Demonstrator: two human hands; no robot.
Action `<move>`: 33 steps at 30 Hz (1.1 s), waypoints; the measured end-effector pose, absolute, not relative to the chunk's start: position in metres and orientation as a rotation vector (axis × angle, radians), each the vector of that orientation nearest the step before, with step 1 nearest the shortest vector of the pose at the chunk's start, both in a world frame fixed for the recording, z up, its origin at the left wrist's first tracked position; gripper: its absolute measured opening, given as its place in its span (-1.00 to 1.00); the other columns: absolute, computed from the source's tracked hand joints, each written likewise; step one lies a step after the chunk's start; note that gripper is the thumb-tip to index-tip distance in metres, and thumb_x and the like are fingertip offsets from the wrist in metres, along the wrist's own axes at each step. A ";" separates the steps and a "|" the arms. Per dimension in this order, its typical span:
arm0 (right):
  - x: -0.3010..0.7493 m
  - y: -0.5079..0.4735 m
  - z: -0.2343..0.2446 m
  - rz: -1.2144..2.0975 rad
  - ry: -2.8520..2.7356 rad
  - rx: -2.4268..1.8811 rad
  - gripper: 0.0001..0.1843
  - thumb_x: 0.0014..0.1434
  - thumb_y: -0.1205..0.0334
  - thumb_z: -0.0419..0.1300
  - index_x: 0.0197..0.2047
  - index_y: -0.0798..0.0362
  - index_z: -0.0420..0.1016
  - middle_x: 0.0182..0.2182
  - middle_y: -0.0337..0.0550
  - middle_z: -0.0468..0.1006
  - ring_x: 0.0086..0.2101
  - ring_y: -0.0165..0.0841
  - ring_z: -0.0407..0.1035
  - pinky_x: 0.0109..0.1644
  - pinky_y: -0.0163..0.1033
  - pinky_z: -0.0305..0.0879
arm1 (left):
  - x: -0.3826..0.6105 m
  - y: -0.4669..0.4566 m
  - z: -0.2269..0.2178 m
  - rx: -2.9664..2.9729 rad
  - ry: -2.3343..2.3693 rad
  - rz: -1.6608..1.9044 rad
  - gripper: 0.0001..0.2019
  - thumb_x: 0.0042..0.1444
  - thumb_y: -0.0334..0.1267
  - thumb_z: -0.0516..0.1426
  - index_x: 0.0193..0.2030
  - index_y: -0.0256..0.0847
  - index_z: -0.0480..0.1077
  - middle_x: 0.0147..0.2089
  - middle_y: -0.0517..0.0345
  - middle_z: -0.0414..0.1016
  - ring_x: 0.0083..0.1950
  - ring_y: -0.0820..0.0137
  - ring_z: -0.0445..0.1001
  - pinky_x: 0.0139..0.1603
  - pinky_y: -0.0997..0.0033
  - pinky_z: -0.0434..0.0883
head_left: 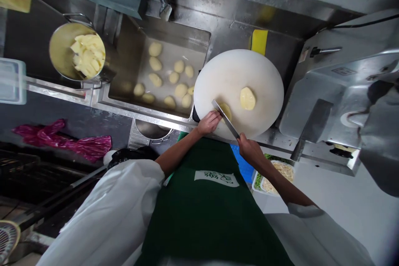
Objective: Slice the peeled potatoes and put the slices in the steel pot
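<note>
Stainless-steel counter space [229,35] is taken up by one round white cutting board [215,70], with one yellow pad [259,41] laid beyond it. Left of the board, about twelve peeled potatoes [155,49] are held in one sink [131,45]; farther left, one two-handled pot [60,52] is partly filled with cut potato [89,56], too heaped to be counted. Right of the board, one cleaver [316,120] is rested on metal equipment. On the board, one loose potato piece [247,98] is set apart, while one part-hidden potato piece [227,110] is crossed by a knife [229,123]. That piece is steadied by the left hand's [209,122] curled, bunched fingers; the knife's handle is wrapped tightly by the right hand [249,149].
</note>
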State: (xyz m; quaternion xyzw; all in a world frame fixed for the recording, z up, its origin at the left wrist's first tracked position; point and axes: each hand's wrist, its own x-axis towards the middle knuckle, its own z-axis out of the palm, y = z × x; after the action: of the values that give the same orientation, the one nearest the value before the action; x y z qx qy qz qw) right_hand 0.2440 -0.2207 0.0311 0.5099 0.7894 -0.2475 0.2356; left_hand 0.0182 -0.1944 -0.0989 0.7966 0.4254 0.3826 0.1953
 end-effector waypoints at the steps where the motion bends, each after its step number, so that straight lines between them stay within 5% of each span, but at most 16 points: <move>1: 0.246 -0.221 0.035 -0.679 2.176 1.400 -0.78 0.36 0.22 -0.21 -0.16 0.10 0.19 -0.53 -0.14 0.49 -0.53 -0.37 0.36 -0.45 -0.26 -0.19 | 0.018 -0.194 -0.099 2.236 1.193 1.071 -0.74 0.31 -0.33 -0.08 0.00 -0.33 0.36 -0.05 -0.16 0.41 0.10 0.21 0.36 0.05 -0.01 0.44; 33: 0.259 -0.226 0.057 -0.747 2.137 1.377 -0.78 0.36 0.19 -0.20 -0.14 0.10 0.18 -0.55 -0.17 0.47 -0.54 -0.37 0.35 -0.45 -0.25 -0.21 | 0.016 -0.196 -0.104 2.228 1.188 1.023 -0.75 0.31 -0.34 -0.07 -0.01 -0.32 0.36 -0.05 -0.13 0.43 0.09 0.24 0.37 0.06 0.03 0.44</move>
State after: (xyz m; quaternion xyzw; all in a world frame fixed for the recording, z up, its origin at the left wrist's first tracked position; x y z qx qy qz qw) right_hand 0.2588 -0.2258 0.0573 0.5040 0.7823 -0.2735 0.2433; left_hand 0.0158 -0.1960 -0.1044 0.8000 0.4265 0.3675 0.2072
